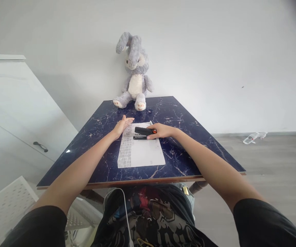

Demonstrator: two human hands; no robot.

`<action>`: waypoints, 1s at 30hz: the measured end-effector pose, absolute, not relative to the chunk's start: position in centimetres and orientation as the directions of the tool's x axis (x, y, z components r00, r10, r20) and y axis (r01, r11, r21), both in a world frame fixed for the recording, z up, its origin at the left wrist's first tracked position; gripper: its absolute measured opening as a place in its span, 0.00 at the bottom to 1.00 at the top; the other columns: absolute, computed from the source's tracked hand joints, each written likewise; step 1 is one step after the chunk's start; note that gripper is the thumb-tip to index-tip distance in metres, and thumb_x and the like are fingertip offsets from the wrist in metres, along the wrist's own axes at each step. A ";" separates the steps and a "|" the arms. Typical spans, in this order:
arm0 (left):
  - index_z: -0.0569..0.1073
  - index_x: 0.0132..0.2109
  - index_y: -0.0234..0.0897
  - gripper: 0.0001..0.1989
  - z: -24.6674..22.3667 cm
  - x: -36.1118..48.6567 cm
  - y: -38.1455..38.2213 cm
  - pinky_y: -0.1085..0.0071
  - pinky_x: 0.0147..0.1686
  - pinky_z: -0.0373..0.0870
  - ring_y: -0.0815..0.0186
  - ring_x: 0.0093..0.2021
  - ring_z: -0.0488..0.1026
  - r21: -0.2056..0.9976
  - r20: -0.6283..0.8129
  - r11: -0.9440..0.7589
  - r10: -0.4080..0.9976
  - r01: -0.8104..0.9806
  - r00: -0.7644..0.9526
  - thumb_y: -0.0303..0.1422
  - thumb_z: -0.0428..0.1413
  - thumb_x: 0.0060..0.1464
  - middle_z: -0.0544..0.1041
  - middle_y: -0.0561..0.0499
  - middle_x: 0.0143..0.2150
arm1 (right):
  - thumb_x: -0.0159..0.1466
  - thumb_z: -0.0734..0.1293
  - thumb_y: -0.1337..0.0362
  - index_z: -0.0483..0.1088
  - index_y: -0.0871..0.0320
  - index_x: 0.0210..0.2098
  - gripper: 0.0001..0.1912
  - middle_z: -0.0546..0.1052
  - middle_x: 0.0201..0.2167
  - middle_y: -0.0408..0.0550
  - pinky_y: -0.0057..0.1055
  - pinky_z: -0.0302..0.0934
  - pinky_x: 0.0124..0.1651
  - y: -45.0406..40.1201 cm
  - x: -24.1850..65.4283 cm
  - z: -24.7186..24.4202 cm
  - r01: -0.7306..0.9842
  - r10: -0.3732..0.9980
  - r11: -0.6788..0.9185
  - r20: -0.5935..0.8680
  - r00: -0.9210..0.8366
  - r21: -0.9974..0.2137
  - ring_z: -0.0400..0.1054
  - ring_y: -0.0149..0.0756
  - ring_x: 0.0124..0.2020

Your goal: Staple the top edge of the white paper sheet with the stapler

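A black stapler (143, 131) with an orange-red spot at its rear is gripped in my right hand (160, 130). Its jaws point left, apart from each other, over the upper part of a paper sheet (148, 152). The sheet lies flat, with printed text down its left side and a mostly blank area to the right. My left hand (122, 126) rests at the paper's upper left edge, fingers stretched out and holding nothing. Whether the stapler touches the paper I cannot tell.
The paper lies on a dark blue marbled table (184, 161). A grey plush rabbit (136, 75) sits at its far edge against the wall. To the left are a white cabinet (14, 113) and a perforated white chair (9, 206). A white cable (126, 209) hangs before my shirt.
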State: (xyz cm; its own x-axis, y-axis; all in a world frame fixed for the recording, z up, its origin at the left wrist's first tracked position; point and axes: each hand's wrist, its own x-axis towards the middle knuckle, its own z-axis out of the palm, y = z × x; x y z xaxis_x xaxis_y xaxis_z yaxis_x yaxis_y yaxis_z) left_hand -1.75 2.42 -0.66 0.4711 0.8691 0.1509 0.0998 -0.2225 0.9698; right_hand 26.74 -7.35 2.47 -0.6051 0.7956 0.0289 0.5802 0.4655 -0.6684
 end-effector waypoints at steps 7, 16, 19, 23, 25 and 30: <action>0.77 0.52 0.36 0.32 0.8 -1.6 1.7 0.57 0.69 0.65 0.53 0.68 0.71 0.990 0.121 -0.082 0.918 -0.116 0.378 0.59 0.43 0.70 0.75 0.37 0.67 | 0.65 0.73 0.51 0.81 0.53 0.47 0.17 0.82 0.33 0.46 0.29 0.59 0.36 -8.2 23.5 2.6 0.809 0.872 0.474 0.314 -0.376 -0.346 0.74 0.38 0.33; 0.78 0.45 0.31 0.29 1.3 -1.2 1.1 0.54 0.59 0.78 0.46 0.56 0.81 0.920 -0.135 0.298 0.850 -0.253 0.510 0.57 0.57 0.64 0.82 0.28 0.51 | 0.71 0.62 0.63 0.68 0.49 0.69 0.28 0.72 0.68 0.52 0.39 0.70 0.51 -8.6 23.6 2.8 0.939 0.852 0.279 0.504 -0.145 -0.201 0.75 0.51 0.57; 0.79 0.43 0.30 0.19 1.1 -0.8 1.0 0.59 0.58 0.79 0.53 0.50 0.84 0.925 -0.119 0.266 0.879 -0.270 0.461 0.45 0.60 0.67 0.84 0.34 0.46 | 0.72 0.57 0.68 0.65 0.50 0.72 0.30 0.66 0.72 0.55 0.38 0.70 0.46 -8.6 23.4 2.5 0.961 0.863 0.267 0.461 -0.209 -0.065 0.77 0.49 0.51; 0.80 0.40 0.28 0.09 0.9 -0.6 1.0 0.61 0.55 0.81 0.58 0.43 0.84 0.932 -0.135 0.255 0.904 -0.258 0.407 0.31 0.62 0.66 0.84 0.38 0.41 | 0.72 0.54 0.71 0.64 0.48 0.72 0.32 0.63 0.74 0.56 0.39 0.68 0.44 -8.5 23.3 2.1 0.955 0.850 0.290 0.444 -0.284 0.058 0.77 0.45 0.44; 0.81 0.39 0.28 0.07 0.8 -0.6 0.9 0.61 0.55 0.82 0.58 0.42 0.85 0.936 -0.147 0.258 0.905 -0.240 0.399 0.29 0.63 0.65 0.85 0.37 0.40 | 0.72 0.54 0.72 0.65 0.48 0.72 0.32 0.63 0.74 0.54 0.39 0.68 0.45 -8.5 23.3 2.0 0.944 0.829 0.317 0.456 -0.324 0.093 0.76 0.44 0.44; 0.81 0.38 0.28 0.04 0.4 -0.8 1.0 0.63 0.52 0.82 0.58 0.43 0.85 0.947 -0.154 0.251 0.901 -0.199 0.405 0.26 0.64 0.63 0.85 0.38 0.39 | 0.73 0.55 0.72 0.68 0.47 0.69 0.30 0.63 0.74 0.53 0.40 0.67 0.48 -8.5 23.3 1.9 0.922 0.799 0.383 0.480 -0.363 0.060 0.74 0.43 0.45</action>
